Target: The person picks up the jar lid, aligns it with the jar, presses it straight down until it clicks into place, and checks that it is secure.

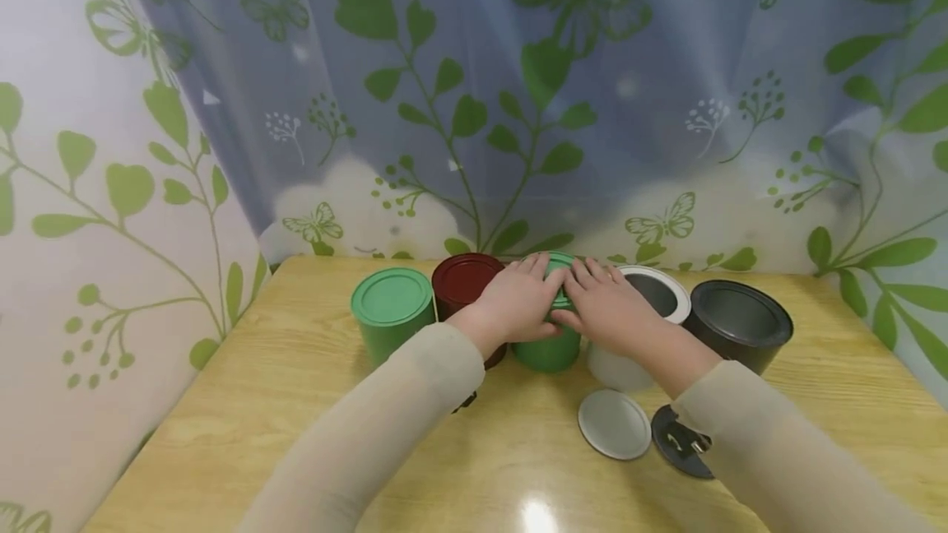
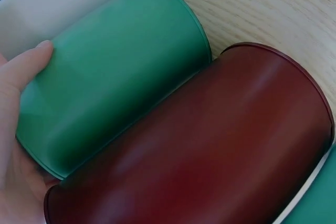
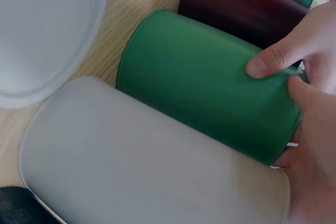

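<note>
Both hands are on the middle green canister point(image 1: 546, 354), gripping its upper end. My left hand point(image 1: 521, 296) lies across the left of its green lid point(image 1: 560, 268), thumb down on the side wall. From the right, my right hand point(image 1: 609, 303) reaches over the same rim; its thumb is close to the left one. In the right wrist view both thumbs point(image 3: 258, 67) bear on the green wall point(image 3: 199, 77). Left of it stands a dark red canister point(image 1: 467, 276), lid on. To the right is a white canister point(image 1: 622, 367) with its top uncovered.
Another lidded green canister point(image 1: 392, 298) stands at the row's left end. An uncovered black canister point(image 1: 741, 319) ends it on the right. A white lid point(image 1: 615, 424) and a black lid point(image 1: 677, 447) lie on the wooden table point(image 1: 444, 467). A patterned curtain point(image 1: 474, 105) hangs behind.
</note>
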Demonstrator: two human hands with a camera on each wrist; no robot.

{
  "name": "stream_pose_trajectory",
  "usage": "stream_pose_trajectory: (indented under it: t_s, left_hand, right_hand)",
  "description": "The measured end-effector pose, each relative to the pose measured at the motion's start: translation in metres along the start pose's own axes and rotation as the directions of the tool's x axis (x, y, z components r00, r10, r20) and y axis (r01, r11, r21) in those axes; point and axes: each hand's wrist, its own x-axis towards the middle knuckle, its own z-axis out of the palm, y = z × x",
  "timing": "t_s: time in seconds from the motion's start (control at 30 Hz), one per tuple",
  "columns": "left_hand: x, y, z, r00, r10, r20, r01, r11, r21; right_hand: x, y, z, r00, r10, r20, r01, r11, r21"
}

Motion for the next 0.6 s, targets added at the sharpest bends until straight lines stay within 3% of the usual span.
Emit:
stream_pose_trajectory:
  t_s: [0.27, 0.6]
  left_hand:
    - [0.0, 0.002, -0.002, 1.0, 0.004, 0.013, -0.005, 0.999, 0.053]
    - [-0.014, 0.008, -0.001, 0.995, -0.1, 0.028, 0.094, 0.984, 0.15]
  right_hand:
    - [-0.001, -0.002, 0.0, 1.0, 0.001, 0.006, -0.001, 1.0, -0.004]
    - [-0.001, -0.003, -0.001, 1.0, 0.001, 0.006, -0.001, 1.0, -0.012]
